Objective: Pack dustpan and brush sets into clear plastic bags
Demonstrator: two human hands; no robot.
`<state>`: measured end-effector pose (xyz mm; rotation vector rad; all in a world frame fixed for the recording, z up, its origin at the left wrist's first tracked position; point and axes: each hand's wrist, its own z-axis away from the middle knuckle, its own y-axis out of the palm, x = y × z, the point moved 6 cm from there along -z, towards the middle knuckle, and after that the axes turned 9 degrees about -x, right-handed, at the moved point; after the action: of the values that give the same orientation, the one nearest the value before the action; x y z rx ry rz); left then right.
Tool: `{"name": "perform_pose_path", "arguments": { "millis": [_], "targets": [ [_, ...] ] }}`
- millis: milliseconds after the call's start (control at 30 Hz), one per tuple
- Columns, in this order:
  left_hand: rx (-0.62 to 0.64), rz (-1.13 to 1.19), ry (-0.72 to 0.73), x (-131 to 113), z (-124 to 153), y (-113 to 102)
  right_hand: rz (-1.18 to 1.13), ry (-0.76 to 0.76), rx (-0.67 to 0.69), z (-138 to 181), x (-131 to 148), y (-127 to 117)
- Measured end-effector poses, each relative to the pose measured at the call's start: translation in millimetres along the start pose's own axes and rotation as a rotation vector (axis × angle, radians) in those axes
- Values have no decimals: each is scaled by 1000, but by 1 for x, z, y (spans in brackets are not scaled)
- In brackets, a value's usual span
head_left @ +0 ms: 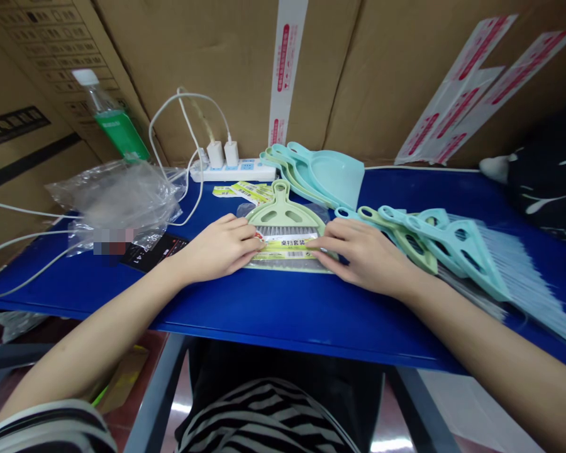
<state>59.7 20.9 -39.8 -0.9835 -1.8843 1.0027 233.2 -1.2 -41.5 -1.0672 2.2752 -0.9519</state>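
Observation:
In front of me a light green brush (pixel 282 211) with grey bristles lies on a matching dustpan, handle pointing away. A yellow and white printed label card (pixel 290 245) lies across the bristles, and clear plastic film (pixel 245 209) shows around the set. My left hand (pixel 229 247) has its fingers curled together on the card's left end. At the right end, my right hand (pixel 365 255) pinches the card between thumb and fingers. More label cards (pixel 252 192) lie just behind the set.
Blue and green dustpans (pixel 337 173) are stacked at the back. Several brushes (pixel 471 251) lie overlapping on the right. A white power strip (pixel 240 171) with chargers and cables, crumpled plastic bags (pixel 122 198), a black phone-like screen (pixel 155 250) and a bottle (pixel 117 129) stand left.

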Motion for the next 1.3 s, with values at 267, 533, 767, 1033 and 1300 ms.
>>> {"name": "perform_pose_path", "arguments": {
  "millis": [267, 533, 767, 1033, 1300],
  "targets": [
    [36, 30, 5, -2, 0, 2, 5, -73, 125, -1, 10, 8],
    [120, -3, 22, -4, 0, 8, 29, -56, 168, 2, 9, 14],
    [129, 27, 19, -7, -1, 9, 15, -53, 129, 2, 8, 12],
    [143, 40, 5, -5, -1, 11, 34, -67, 120, 0, 12, 9],
    [142, 45, 1, -5, 0, 12, 16, -37, 149, 2, 11, 12]
  ]
}}
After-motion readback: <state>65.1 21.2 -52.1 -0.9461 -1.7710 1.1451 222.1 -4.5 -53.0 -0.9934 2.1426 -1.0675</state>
